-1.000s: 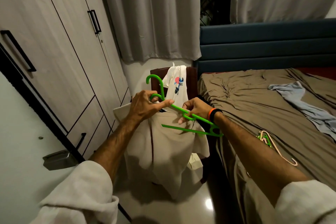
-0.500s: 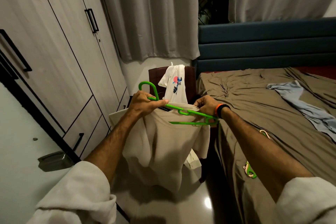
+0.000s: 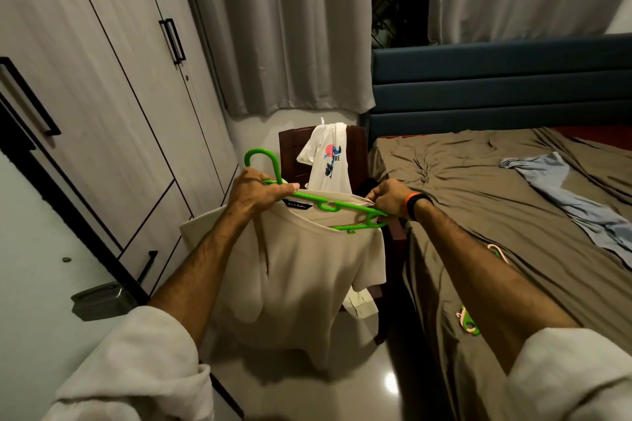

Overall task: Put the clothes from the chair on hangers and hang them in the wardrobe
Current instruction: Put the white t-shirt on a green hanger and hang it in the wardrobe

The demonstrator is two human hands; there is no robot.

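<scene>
Head view: hanger (image 3: 328, 207), bright green, held in front of the chair (image 3: 290, 154) with its hook up at the left.
Left hand (image 3: 254, 193): fingers curled round the hanger just below the hook.
Right hand (image 3: 388, 196): fingertips pinch the collar of the beige shirt (image 3: 301, 270) against the hanger's far arm; an orange and black band sits on that wrist.
Beige shirt: hangs from both hands, its neck opening spread round the hanger; a dark neck label carries pale script too small to read.
White shirt (image 3: 326, 161): draped over the chair back, printed with a red disc, a blue figure and the letters "RE".
Wardrobe (image 3: 102, 79): at the left, doors closed.
Bed (image 3: 478, 181): at the right, with a blue garment (image 3: 574, 202) and spare hangers (image 3: 468, 319) lying on it.
</scene>
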